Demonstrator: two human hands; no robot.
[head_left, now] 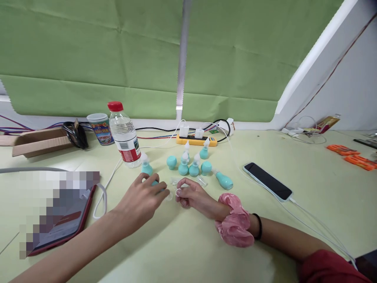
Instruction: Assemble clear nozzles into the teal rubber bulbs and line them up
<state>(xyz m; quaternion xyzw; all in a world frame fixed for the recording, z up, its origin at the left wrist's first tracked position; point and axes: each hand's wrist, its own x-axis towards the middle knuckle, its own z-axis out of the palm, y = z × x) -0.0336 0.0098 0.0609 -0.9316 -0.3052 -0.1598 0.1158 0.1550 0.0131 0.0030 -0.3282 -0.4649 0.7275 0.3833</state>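
Note:
My left hand (pixel 144 196) is closed over a teal squeeze bulb (pixel 159 185), mostly hidden under its fingers. A clear round part (pixel 169 196) shows by its fingertips. To the right, my right hand (pixel 191 193) pinches a small whitish piece (pixel 178 192) between thumb and fingers; its exact kind is too small to tell. Just beyond both hands stand several teal bulbs with clear nozzles, among them one upright bulb (pixel 183 168). A bulb without a nozzle (pixel 171 162) stands there too. One bulb with its nozzle (pixel 224 180) lies on its side. Small clear tubes (pixel 202 181) lie behind my right hand.
A water bottle (pixel 125 137) and a paper cup (pixel 101 129) stand at the back left, near a cardboard tray (pixel 41 141). Behind the bulbs lies a yellow power strip (pixel 196 140). A tablet-like device (pixel 69 220) is at left, a charging phone (pixel 268 181) at right.

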